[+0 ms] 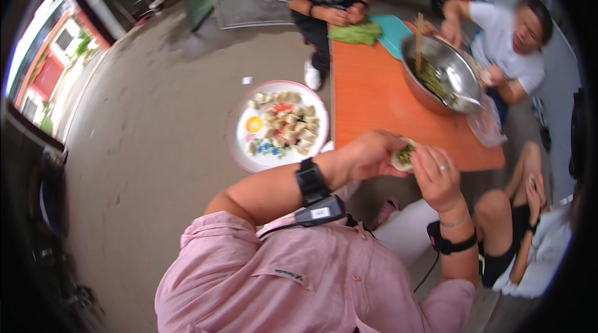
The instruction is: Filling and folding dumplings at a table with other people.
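A round dough wrapper [397, 163] with chopped green filling [405, 152] on it sits between my two hands, near the corner of the orange table [369, 99]. My left hand [373, 154] grips the wrapper's left side. The fingers of my right hand [434, 174] are at its right edge, partly covering it. To the left of the table is a large white round tray [239, 120] with a pink rim and a printed pattern. Several folded dumplings [306, 136] lie on it, mostly toward its right side and far edge.
A steel bowl [413, 86] on the table holds green filling [430, 80] and wooden chopsticks [419, 39]. Beyond it lie a turquoise tray [390, 34] and a green cloth [356, 33]. A clear plastic bag [487, 120] hangs by the right edge. Three other people sit or stand around the table.
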The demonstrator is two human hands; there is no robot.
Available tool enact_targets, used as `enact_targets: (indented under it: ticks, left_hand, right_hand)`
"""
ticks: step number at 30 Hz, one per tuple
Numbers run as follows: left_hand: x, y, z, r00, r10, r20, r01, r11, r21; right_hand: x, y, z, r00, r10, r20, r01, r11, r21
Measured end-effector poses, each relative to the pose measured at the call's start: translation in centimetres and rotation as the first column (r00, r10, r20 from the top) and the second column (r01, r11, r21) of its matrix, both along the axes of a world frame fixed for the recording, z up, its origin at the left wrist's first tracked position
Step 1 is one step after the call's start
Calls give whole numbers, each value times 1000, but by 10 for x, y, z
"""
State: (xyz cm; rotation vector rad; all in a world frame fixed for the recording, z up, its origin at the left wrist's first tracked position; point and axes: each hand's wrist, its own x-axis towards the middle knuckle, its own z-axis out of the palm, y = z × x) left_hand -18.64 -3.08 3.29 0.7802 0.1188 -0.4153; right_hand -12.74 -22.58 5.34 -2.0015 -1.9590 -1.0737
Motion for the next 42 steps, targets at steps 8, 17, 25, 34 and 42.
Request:
enact_targets:
  ticks: [8,17,25,34,42]
  left_hand:
    - [29,-25,1,968,-251,9,248,963,108]
    - [41,-25,-1,946,-324,32,313,932,185]
    - [46,-20,9,942,-324,88,281,904,323]
    - [52,-13,25,892,-398,214,215,790,575]
    - [53,-14,36,833,-459,310,102,677,729]
  right_hand:
    - [1,-23,6,970,-162,-181,168,986,14]
    - [7,-20,-19,816,-111,-567,291,927,238]
    - [10,-6,-33,350,283,-893,397,819,415]
    - [16,-5,-29,-50,434,-900,421,826,375]
    - [12,-7,-24,-74,506,-859,450,786,424]
